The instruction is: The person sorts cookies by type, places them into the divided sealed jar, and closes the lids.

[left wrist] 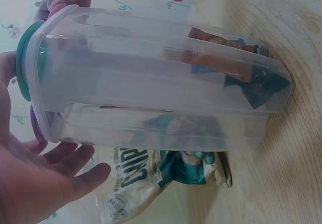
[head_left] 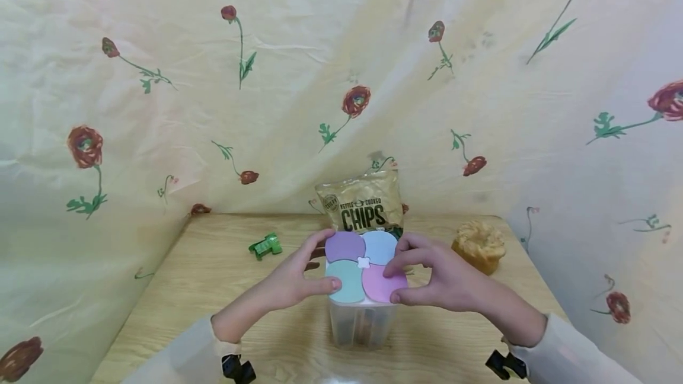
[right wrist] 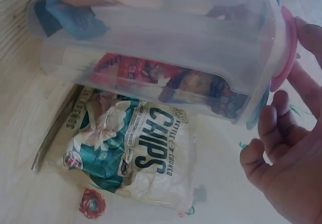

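Note:
A tall translucent storage container [head_left: 344,325] stands upright on the table, topped by purple [head_left: 344,246], light blue [head_left: 381,246], green [head_left: 344,283] and pink [head_left: 380,288] lids. My left hand [head_left: 288,280] holds the top from the left, its thumb on the green lid and its other fingers around the purple side. With thumb and forefinger, my right hand [head_left: 450,274] pinches the pink lid at the front right corner. Through the walls, small wrapped snacks [left wrist: 221,58] show low in one compartment, and a red packet [right wrist: 133,72] shows in another.
A bag of chips [head_left: 363,200] stands behind the container, against the flowered cloth [head_left: 299,76]. A small green wrapped item [head_left: 265,246] lies on the wooden table [head_left: 213,289] at the left. Toward the right edge sits a round golden bread or cake [head_left: 480,245].

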A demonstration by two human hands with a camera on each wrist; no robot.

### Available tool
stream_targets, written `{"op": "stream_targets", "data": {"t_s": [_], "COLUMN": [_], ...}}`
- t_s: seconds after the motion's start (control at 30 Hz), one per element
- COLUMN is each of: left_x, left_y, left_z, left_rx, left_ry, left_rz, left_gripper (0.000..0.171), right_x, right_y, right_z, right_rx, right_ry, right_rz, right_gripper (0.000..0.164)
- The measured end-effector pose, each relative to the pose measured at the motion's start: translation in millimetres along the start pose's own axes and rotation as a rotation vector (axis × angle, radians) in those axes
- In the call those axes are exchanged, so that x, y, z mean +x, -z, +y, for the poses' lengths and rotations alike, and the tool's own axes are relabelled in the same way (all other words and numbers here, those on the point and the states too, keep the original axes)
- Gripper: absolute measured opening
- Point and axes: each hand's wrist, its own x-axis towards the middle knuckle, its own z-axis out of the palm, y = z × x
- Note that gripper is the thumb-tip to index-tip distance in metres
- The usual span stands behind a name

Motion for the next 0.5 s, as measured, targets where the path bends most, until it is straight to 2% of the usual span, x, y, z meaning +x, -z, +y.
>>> {"op": "stream_targets", "data": {"t_s": [0.1,0.3,0.5], "left_x": [0.1,1.1,0.1], "left_y": [-0.6,-0.1,-0.4], "left_z": [-0.4,-0.3,-0.2], "left_rx": [-0.001,-0.019,0.011], "left_ry": [0.000,-0.018,-0.031], "left_rz": [0.002,-0.006,0.007], "left_gripper": [0.092,0.092,0.089], "right_x": [-1.5,-5.5,-8.7], "right_y": [-0.2,-1.2,-2.7], "right_z": [-0.4,2.2,6.9], "right_rx": [-0.022,-0.061,-0.057], "right_ry": [-0.056,-0.215,-0.230], "right_rz": [0.013,0.051,0.039], "right_gripper": [0.031,0.074,0.076]}}
